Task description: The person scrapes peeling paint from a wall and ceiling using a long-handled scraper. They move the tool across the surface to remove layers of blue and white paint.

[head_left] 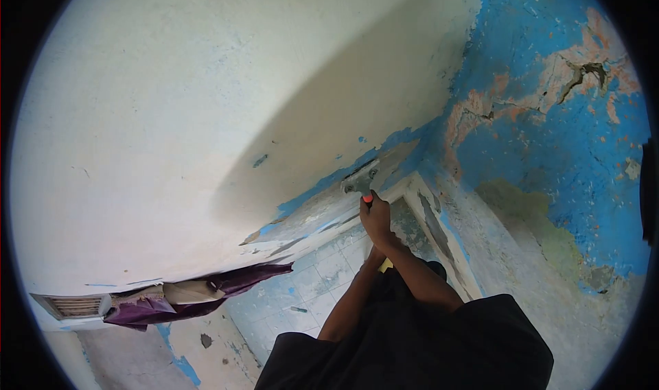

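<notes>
My right hand (375, 218) is closed around the handle of a wide-bladed scraper (360, 179). Its grip has red and black parts, and the blade lies against the lower part of the wall (322, 201), along a strip of blue and bare grey. Below it, my left hand (374, 258) is mostly covered by my right forearm, so its fingers do not show. A small yellow thing (386, 264) peeks out beside it; whether the hand holds it I cannot make out.
On the right, a blue wall (549, 150) has peeling paint and a deep crack. White floor tiles (302, 297) with stains lie below. A purple cloth or sheet (165, 313) hangs at lower left, next to a vent grille (68, 306). A white ledge (446, 232) runs near the corner.
</notes>
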Demonstrator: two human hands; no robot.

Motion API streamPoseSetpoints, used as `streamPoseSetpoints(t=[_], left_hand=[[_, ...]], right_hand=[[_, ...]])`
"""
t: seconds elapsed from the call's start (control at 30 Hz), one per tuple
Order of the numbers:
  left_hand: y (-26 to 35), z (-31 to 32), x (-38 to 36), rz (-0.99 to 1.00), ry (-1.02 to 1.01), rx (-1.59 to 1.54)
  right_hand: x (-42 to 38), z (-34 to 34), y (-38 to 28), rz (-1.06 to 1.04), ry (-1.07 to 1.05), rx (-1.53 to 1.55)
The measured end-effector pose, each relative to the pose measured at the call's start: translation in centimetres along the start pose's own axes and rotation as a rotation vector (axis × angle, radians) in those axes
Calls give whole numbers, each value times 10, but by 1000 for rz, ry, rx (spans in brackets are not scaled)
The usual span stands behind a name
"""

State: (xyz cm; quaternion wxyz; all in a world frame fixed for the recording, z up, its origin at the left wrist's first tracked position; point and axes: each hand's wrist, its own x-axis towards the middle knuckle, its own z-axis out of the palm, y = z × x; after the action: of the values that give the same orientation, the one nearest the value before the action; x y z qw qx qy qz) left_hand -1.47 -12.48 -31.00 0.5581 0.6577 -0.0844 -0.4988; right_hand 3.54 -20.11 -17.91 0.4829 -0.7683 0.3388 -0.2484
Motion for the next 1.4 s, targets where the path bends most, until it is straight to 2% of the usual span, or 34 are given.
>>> streamPoseSetpoints(t=[0.17, 0.33, 0.47, 0.57, 0.67, 0.77, 1.03, 1.27, 1.37, 1.4], left_hand=[[-7, 7, 3, 5, 28, -9], [-7, 12, 0, 24, 70, -14], [-13, 12, -2, 22, 87, -12], [-8, 11, -3, 42, 107, -17], [-7, 10, -4, 40, 117, -22], [-19, 9, 0, 53, 127, -20], [-21, 11, -9, 68, 176, -46], [-13, 6, 0, 127, 194, -20], [-8, 3, 1, 125, 191, -20], [-15, 0, 4, 104, 178, -13]], right_hand=[[0, 8, 21, -52, 1, -45], [10, -8, -9, -66, -72, -19], [-3, -3, 12, -57, -83, -39], [-1, -11, -6, -34, -109, 15], [5, -13, -22, -173, -62, 40], [-4, -4, 8, -108, -110, -4], [-11, -5, 5, -77, -132, 32], [-4, -3, 5, -108, -121, 87], [6, -5, -22, -244, -43, 14], [-11, -5, -7, -216, -58, 3]])
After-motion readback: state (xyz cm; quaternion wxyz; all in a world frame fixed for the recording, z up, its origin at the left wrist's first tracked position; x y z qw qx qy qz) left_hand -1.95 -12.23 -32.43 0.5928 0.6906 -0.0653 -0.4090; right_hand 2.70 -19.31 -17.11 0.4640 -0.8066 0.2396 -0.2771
